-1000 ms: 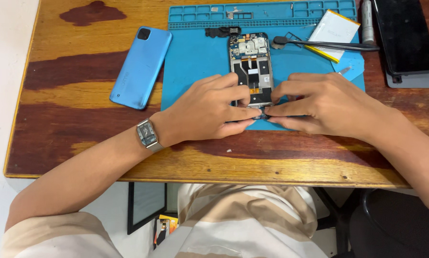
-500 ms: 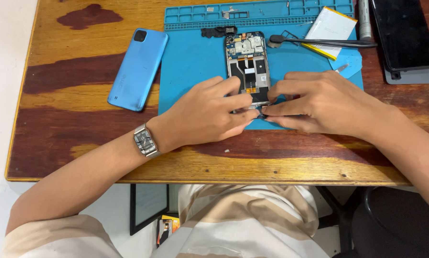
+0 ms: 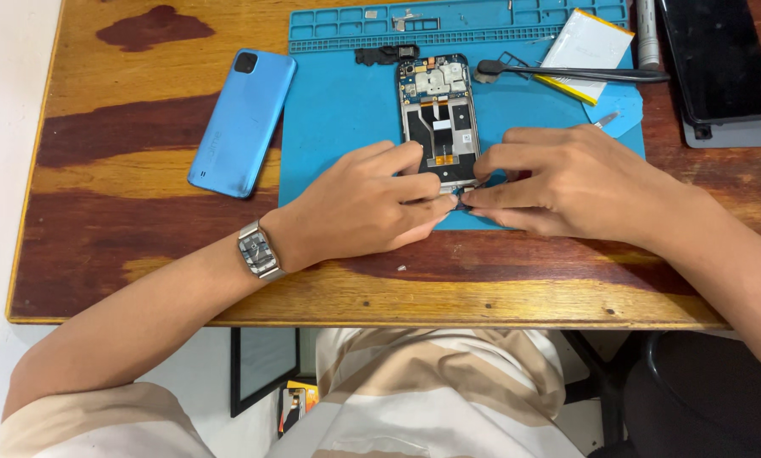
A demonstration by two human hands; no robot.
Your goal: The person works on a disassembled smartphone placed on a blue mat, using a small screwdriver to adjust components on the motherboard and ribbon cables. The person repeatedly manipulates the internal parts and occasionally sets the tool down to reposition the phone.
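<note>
Nearest the wearer, a silver metal wristwatch [image 3: 257, 251] sits on the left wrist above the front edge of the worn, dark-stained wooden surface [image 3: 126, 229]. The left hand [image 3: 359, 208] and right hand [image 3: 567, 180] meet at the lower end of the opened smartphone with exposed circuit boards and no back cover [image 3: 438, 119], which lies flat on the blue silicone repair mat [image 3: 338, 110], bottom end towards the wearer. The fingers of both hands are pinched together on a small dark part [image 3: 463, 198] at that lower edge; what the part is cannot be told. Judgement: the open phone is light and stiff but fragile, its boards and ribbon connectors easily damaged, so it is best held by its side frame, and the small part by its edges only. Left of the mat lies the glossy light-blue plastic back cover [image 3: 243, 120], probably slippery. Beyond the phone are black tweezers [image 3: 567, 74] across a white flat battery pack [image 3: 585, 47], and at far right a black glass screen panel [image 3: 718, 58].
</note>
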